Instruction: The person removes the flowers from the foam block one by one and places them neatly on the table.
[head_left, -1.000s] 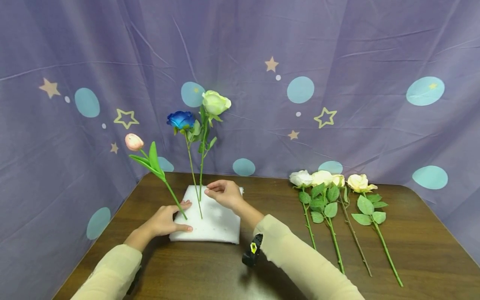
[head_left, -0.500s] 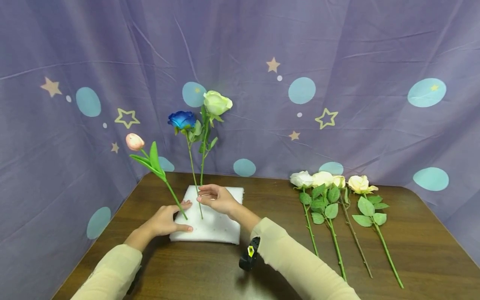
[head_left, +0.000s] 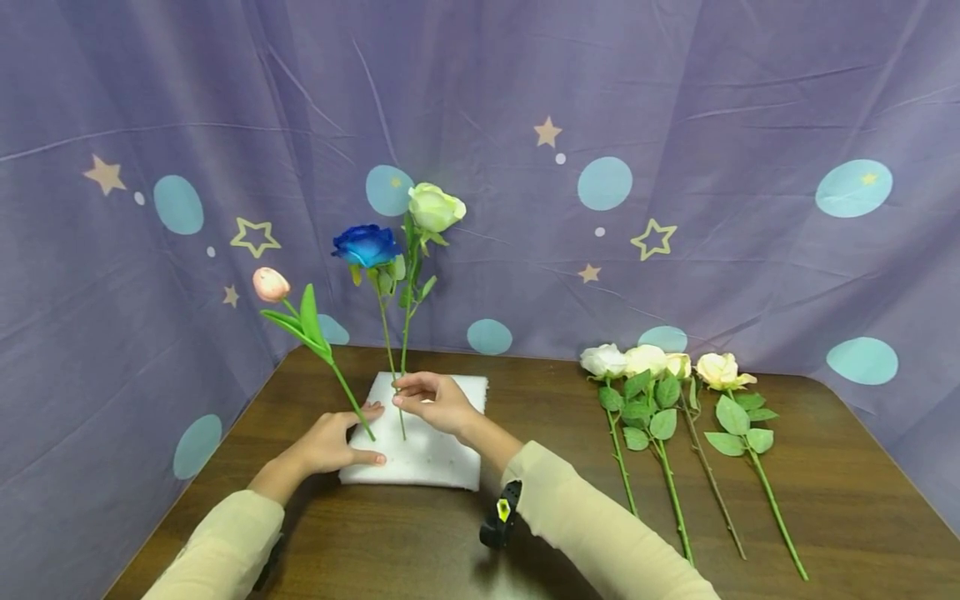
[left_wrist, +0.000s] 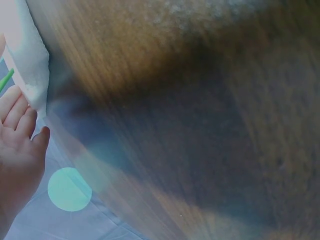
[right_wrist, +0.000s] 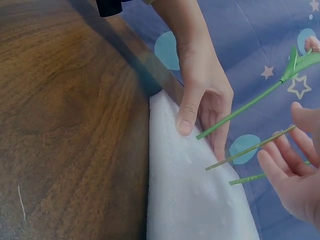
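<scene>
My left hand [head_left: 330,442] rests on the left side of a white foam block [head_left: 442,458], thumb and fingers spread, steadying it around the foot of a pink tulip [head_left: 271,285]. The tulip leans left, its stem in the foam. With thumb and fingertips my right hand [head_left: 438,404] pinches the lower stem of a blue rose [head_left: 365,245], which stands in the block. Behind it a pale green rose [head_left: 435,207] also stands in the foam. In the right wrist view, the blue rose's stem [right_wrist: 240,153] runs to my right hand's fingers [right_wrist: 274,165].
On the table's right side lie a white rose [head_left: 603,360] and several cream roses [head_left: 718,369], stems toward me. The brown wooden table [head_left: 390,542] ends at a purple curtain [head_left: 480,100] behind and to the left. A black wrist strap [head_left: 498,521] hangs by my right sleeve.
My right hand has moved left and slightly down from beside the green rose's stem to the blue rose's stem. The blue bloom has turned and tipped toward me. My left hand stays in place.
</scene>
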